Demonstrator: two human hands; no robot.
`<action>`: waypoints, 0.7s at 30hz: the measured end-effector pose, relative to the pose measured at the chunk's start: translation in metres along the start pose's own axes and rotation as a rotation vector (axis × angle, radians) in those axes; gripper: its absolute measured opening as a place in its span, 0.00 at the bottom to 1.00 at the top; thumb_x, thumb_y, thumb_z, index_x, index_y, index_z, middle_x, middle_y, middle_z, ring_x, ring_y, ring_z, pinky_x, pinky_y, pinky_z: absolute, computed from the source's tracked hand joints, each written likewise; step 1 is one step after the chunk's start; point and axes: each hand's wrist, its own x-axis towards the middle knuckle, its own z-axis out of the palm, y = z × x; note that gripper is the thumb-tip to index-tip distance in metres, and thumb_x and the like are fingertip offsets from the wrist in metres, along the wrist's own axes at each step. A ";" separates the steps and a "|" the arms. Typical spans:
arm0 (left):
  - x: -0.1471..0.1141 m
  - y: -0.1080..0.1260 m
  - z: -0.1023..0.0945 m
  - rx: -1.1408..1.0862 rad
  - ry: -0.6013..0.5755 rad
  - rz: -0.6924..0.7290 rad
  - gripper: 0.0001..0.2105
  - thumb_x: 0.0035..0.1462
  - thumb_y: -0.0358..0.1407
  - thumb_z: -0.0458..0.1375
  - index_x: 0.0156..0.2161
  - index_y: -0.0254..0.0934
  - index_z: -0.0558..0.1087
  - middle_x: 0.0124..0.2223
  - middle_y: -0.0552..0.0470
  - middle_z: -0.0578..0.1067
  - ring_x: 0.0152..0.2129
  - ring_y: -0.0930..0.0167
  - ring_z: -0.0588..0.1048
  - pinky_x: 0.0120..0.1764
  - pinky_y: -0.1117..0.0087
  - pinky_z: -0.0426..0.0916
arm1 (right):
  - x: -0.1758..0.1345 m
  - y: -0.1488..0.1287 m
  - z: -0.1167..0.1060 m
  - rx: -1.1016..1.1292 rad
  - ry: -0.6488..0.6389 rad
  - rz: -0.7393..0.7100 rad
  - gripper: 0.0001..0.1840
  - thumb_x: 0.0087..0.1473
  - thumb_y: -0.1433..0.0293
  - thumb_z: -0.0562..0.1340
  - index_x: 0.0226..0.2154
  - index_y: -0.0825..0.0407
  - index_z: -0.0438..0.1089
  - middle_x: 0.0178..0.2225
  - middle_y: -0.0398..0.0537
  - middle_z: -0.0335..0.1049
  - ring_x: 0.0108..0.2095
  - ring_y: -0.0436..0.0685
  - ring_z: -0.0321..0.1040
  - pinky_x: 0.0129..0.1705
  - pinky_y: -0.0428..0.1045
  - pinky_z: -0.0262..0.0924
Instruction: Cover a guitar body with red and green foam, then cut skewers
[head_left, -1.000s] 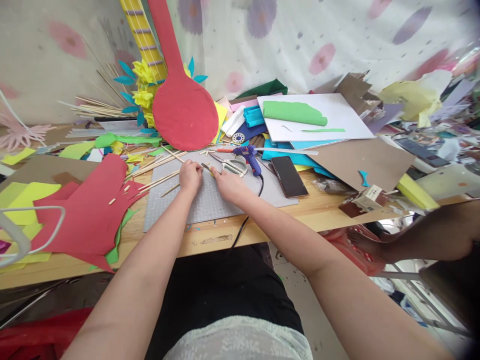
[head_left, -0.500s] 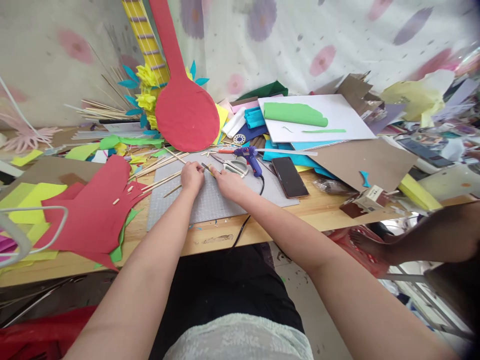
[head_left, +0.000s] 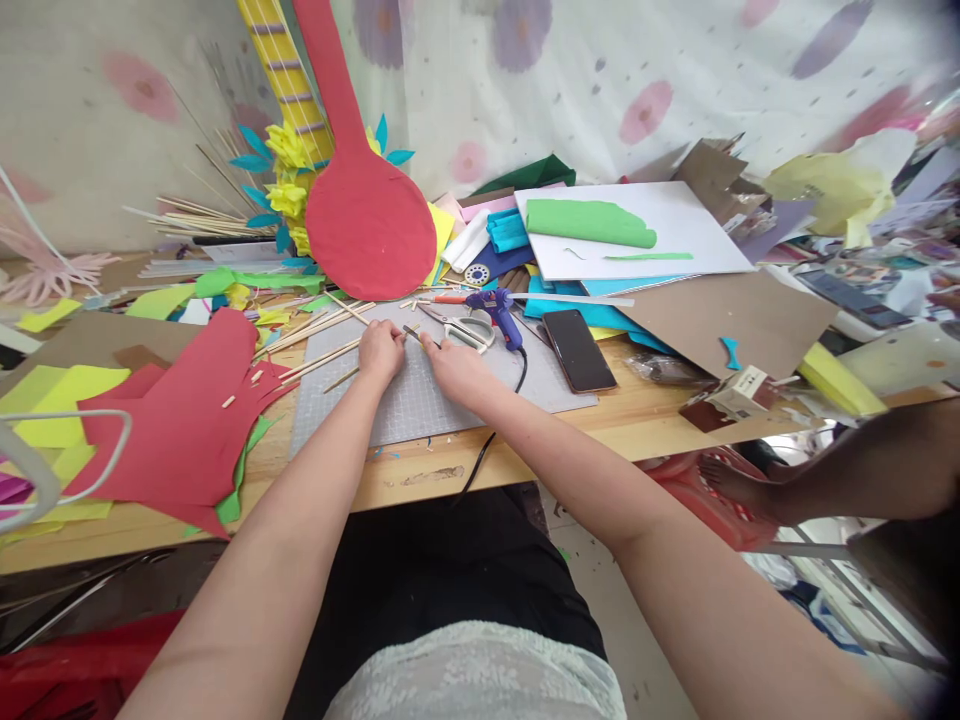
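My left hand [head_left: 381, 350] is closed around a thin wooden stick [head_left: 342, 379], whose lower end sticks out toward the left over the grey gridded cutting mat [head_left: 397, 415]. Facing it, my right hand [head_left: 455, 368] grips a small knife [head_left: 412, 333]; its dark blade lies across the stick by my left fingertips, and the handle is mostly hidden in the palm. Several more wooden sticks [head_left: 322, 359] lie left of my left hand. Just beyond my right hand are grey-handled scissors [head_left: 471, 333] and a purple glue gun [head_left: 501, 315] with its black cord.
A red paper banjo shape [head_left: 373, 230] leans at the back beside yellow flowers. Right of the mat lies a phone [head_left: 577, 350], with a white board [head_left: 645, 262] carrying green paper behind it. Red paper [head_left: 172, 425] covers the left side. Another person's leg [head_left: 847, 480] shows at right.
Both hands keep their hold on the stick and knife, with only slight movement at the blade. The view has shifted a little.
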 end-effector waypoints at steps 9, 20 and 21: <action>0.000 -0.002 0.000 0.021 0.002 0.020 0.05 0.55 0.34 0.52 0.34 0.37 0.71 0.41 0.44 0.72 0.40 0.65 0.71 0.44 0.66 0.63 | 0.016 -0.005 0.002 0.008 0.031 -0.010 0.29 0.60 0.76 0.42 0.64 0.59 0.44 0.48 0.65 0.66 0.45 0.60 0.69 0.42 0.51 0.63; -0.011 -0.005 -0.017 0.113 0.076 0.051 0.09 0.59 0.34 0.49 0.38 0.36 0.70 0.44 0.41 0.70 0.46 0.61 0.68 0.47 0.63 0.62 | 0.011 0.021 0.007 0.090 0.089 0.109 0.28 0.61 0.71 0.43 0.64 0.51 0.42 0.52 0.58 0.65 0.45 0.59 0.68 0.43 0.53 0.63; -0.012 -0.008 -0.021 0.113 0.076 0.069 0.09 0.59 0.34 0.48 0.39 0.36 0.70 0.45 0.41 0.70 0.46 0.61 0.67 0.47 0.63 0.62 | 0.012 0.019 0.007 0.069 0.096 0.118 0.28 0.61 0.72 0.42 0.63 0.52 0.43 0.51 0.58 0.65 0.44 0.59 0.69 0.42 0.53 0.63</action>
